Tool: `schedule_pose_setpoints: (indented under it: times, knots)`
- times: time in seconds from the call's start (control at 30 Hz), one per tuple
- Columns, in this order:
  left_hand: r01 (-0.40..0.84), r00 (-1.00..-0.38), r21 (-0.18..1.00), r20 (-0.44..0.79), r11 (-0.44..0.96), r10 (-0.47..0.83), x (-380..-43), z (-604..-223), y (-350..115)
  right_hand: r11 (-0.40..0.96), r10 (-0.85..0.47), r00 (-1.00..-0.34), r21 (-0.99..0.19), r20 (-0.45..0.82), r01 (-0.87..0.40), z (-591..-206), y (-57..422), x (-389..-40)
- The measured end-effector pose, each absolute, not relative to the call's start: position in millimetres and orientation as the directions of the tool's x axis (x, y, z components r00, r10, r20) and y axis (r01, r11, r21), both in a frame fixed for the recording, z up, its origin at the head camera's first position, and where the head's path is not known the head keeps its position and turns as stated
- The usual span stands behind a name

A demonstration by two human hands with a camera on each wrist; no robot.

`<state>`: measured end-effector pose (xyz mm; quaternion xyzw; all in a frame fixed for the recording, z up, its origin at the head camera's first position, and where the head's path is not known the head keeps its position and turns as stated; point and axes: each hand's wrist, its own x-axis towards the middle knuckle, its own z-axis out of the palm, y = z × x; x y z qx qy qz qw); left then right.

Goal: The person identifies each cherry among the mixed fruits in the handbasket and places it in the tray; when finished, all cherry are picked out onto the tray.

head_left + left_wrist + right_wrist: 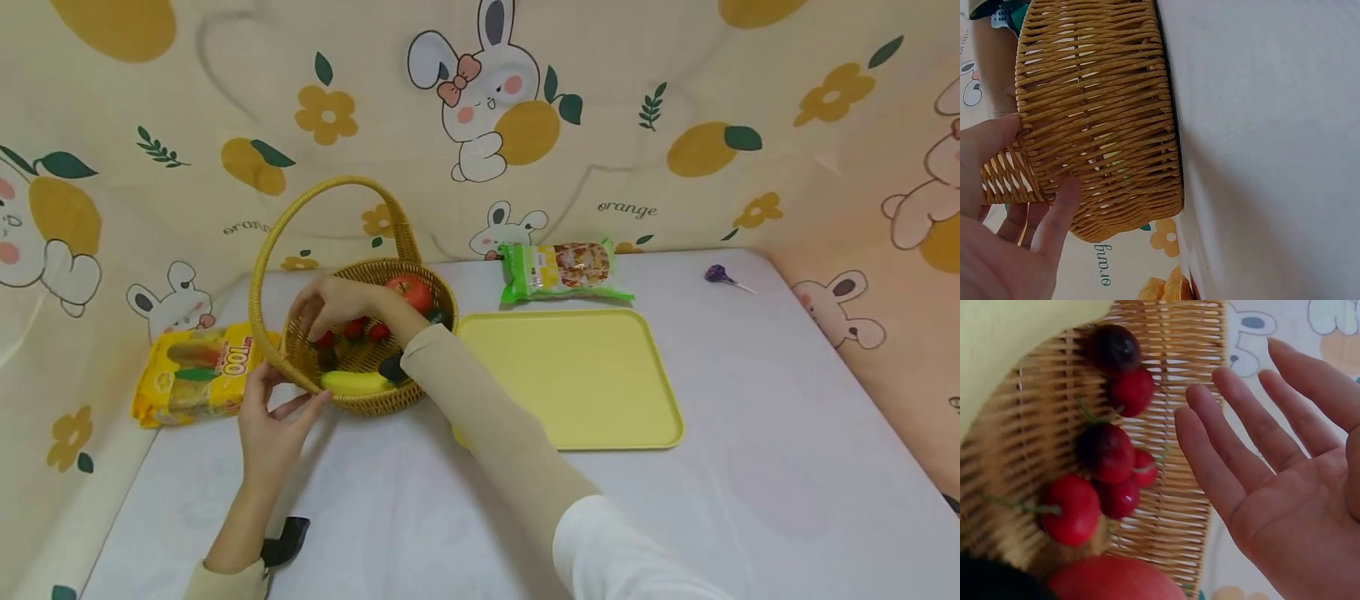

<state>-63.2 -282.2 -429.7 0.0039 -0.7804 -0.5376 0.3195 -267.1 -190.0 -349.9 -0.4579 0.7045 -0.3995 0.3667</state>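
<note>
A wicker basket (382,405) with a tall arched handle (258,287) stands at the left of the table. My left hand (272,433) grips it where the handle meets the near rim; in the left wrist view the thumb and fingers lie on either side of the woven wall (1097,119). Over the inside of the basket hovers my right hand (337,304), its fingers (1207,447) apart and holding nothing in the right wrist view. Several red and dark cherries (1071,509) lie beneath it, between a banana (354,383) and a red apple (410,293).
Left of the basket lies a yellow snack packet (198,375). A pale yellow tray (570,383) is to its right, with a green food packet (566,271) behind. A purple lollipop (717,273) lies at the far right, near the patterned backdrop (630,179).
</note>
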Motion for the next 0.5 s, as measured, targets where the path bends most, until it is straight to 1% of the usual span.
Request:
schedule_pose_setpoints:
  times: [0.13, 0.27, 0.5]
  knots:
    - [0.356, -0.777, 0.825, 0.522, 0.439, -0.352, -62, -430, -283, 0.323, -0.929, -0.284, -0.894, -0.237, -0.312, -356, -197, -266]
    - [0.368, -0.772, 0.815, 0.536, 0.449, -0.341, -61, -428, -281, 0.386, -0.914, -0.254, -0.869, -0.316, -0.308, -359, -198, -267]
    - [0.354, -0.779, 0.806, 0.535, 0.475, -0.328, -57, -414, -270, 0.411, -0.911, -0.195, -0.839, -0.363, -0.358, -370, -198, -270]
